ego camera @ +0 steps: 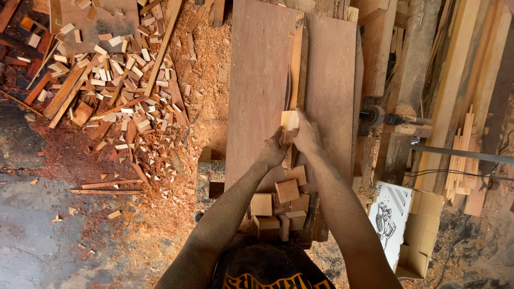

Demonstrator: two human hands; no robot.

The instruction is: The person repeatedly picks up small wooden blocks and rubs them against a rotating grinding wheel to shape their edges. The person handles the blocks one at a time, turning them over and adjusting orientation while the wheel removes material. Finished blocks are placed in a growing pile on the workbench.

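Gripping pale squarish wood block [289, 120] — both hands, sawdust-coated

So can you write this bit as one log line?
left hand: on wood block | right hand: on same block | block: at saw blade | cut blocks: piled near person

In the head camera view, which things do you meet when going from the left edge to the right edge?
Heap of wood offcuts → left hand → small wood block → right hand → open cardboard box → bundle of thin wood strips.
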